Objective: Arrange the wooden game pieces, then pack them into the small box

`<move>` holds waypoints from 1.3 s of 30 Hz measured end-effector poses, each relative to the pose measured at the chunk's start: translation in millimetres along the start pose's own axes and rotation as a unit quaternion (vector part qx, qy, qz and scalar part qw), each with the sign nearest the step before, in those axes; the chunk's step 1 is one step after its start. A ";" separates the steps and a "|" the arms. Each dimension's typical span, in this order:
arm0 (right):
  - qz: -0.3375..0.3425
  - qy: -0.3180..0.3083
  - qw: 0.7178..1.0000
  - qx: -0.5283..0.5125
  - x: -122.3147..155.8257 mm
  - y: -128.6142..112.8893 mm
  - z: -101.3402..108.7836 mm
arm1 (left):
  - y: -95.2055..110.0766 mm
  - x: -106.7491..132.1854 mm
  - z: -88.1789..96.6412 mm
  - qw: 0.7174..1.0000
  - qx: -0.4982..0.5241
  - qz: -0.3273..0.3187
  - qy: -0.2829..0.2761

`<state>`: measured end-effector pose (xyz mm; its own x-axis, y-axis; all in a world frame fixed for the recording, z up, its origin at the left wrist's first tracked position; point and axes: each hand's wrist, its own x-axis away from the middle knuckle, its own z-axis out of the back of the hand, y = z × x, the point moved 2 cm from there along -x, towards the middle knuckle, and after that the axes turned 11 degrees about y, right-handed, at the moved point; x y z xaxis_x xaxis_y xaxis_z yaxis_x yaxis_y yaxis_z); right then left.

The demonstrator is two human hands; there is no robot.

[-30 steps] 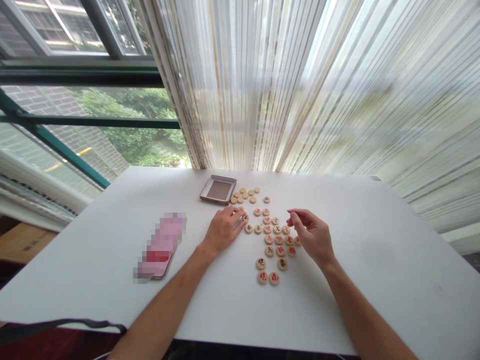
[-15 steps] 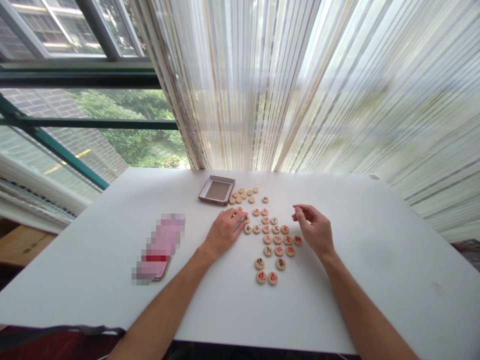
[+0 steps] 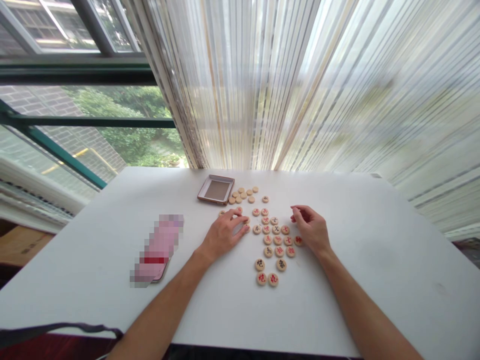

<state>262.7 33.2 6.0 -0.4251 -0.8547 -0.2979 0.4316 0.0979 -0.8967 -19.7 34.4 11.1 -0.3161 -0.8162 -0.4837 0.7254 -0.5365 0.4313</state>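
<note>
My left hand (image 3: 221,232) reaches over the left side of a group of round wooden Chinese chess pieces. Its fingers are apart, with the fingertips touching two pieces, the upper one a wooden disc (image 3: 246,220), partly covered. Beside them lies a piece with a black character (image 3: 257,229). Raised at the right of the group, my right hand (image 3: 312,227) has loosely bent fingers and nothing visible in them. Nearest to it is a red-marked piece (image 3: 298,241). Several red and black pieces, such as a red one (image 3: 261,278), lie face up between my forearms.
An open shallow box (image 3: 216,190) stands at the back of the white table (image 3: 375,280). By it are several discs with no character showing, one a blank piece (image 3: 243,195). A pink, pixelated phone-like object (image 3: 161,245) lies at left. Behind hangs a striped curtain (image 3: 240,90).
My left fingers have spread slightly and now cover more of the two pieces under them. A black-marked piece shows above that hand. My right hand has shifted slightly left.
</note>
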 end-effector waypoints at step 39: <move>-0.008 -0.005 1.000 -0.015 -2.8 7.0 -4.6 | 6.9 -72.0 -6.2 0.994 -0.080 -0.069 -0.010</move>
<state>263.3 38.6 -1.0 -0.4243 -0.8609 -0.2808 0.4014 0.0992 -0.9105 11.9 90.8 44.2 -0.4305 -0.7426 -0.5131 0.7618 -0.6038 0.2347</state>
